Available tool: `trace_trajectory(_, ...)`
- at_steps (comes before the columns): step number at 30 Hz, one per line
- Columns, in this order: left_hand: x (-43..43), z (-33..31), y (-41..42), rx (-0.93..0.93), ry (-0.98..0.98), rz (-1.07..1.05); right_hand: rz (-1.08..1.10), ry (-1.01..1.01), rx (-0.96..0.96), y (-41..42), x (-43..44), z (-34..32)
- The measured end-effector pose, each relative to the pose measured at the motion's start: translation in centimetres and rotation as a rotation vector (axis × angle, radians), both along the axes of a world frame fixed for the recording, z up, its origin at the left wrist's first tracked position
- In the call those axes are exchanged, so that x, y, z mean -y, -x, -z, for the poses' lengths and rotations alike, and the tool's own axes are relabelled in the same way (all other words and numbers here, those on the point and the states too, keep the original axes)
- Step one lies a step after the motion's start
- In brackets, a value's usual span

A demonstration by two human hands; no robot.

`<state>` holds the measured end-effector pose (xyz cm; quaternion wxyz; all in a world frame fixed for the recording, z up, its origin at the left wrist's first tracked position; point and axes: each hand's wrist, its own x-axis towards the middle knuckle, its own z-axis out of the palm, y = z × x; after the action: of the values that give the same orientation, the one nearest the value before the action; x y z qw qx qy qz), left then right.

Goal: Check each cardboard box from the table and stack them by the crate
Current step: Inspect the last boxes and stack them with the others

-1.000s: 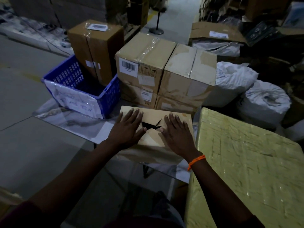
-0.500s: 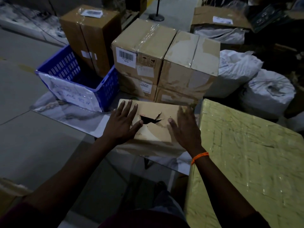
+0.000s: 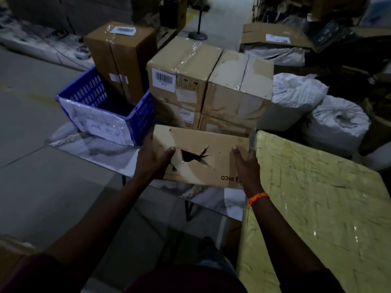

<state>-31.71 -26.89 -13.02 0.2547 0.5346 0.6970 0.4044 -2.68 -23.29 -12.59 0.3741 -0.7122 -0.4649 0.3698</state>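
A flat cardboard box (image 3: 213, 149) with a torn hole in its top is tilted up off the marble-patterned table (image 3: 101, 149). My left hand (image 3: 154, 160) grips its left edge, thumb on top. My right hand (image 3: 246, 163), with an orange band at the wrist, holds its right edge. The blue plastic crate (image 3: 139, 119) stands on the table to the left. Behind it and the held box stand a tall brown box (image 3: 120, 60) and a two-high stack of taped boxes (image 3: 209, 85).
A large yellow-wrapped bundle (image 3: 317, 208) fills the right foreground, right next to the held box. White sacks (image 3: 336, 121) lie beyond it. A stanchion base (image 3: 197, 35) stands in the far aisle. Grey floor (image 3: 31, 187) lies to the left.
My hands went from lying flat on the box top to gripping its two side edges. The box has lifted and tilted toward me, showing its printed near face.
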Motion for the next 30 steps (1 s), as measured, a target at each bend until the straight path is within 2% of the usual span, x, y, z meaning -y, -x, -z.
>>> trace_trajectory(5, 2.9, 1.8, 1.4, 0.175, -0.105, 0.022, 0.117, -0.062, -0.092, 0.9, 2.3, 0.1)
trace_trajectory(9, 5.2, 3.4, 1.5, 0.304, -0.045, -0.058, 0.171, -0.058, -0.062, 1.5, 5.2, 2.2)
trace_trajectory(11, 6.0, 4.0, 1.1, 0.302, 0.008, -0.112, 0.191, -0.064, -0.044, 1.6, 6.6, 3.6)
trace_trajectory(15, 7.8, 6.2, 0.9, 0.136, 0.018, -0.137, 0.171, -0.018, -0.022, 1.7, 8.6, 5.5)
trace_trajectory(21, 9.6, 7.8, 0.4, 0.091, 0.027, -0.139, 0.126, 0.004, 0.028, 1.2, 9.4, 6.2)
trace_trajectory(23, 9.4, 7.7, 0.3, 0.026, 0.006, -0.128, 0.074, -0.019, 0.116, 1.4, 9.0, 6.1)
trace_trajectory(25, 8.4, 7.4, 0.1, -0.123, -0.037, -0.076, -0.016, -0.106, 0.317, 2.0, 8.0, 6.5)
trace_trajectory(27, 6.5, 7.0, -0.1, -0.347, -0.040, 0.057, -0.154, -0.184, 0.516, 3.0, 6.3, 6.7)
trace_trajectory(30, 3.2, 6.2, -1.2, -0.598, 0.127, 0.331, -0.453, -0.126, 0.646, 5.7, 3.4, 6.1)
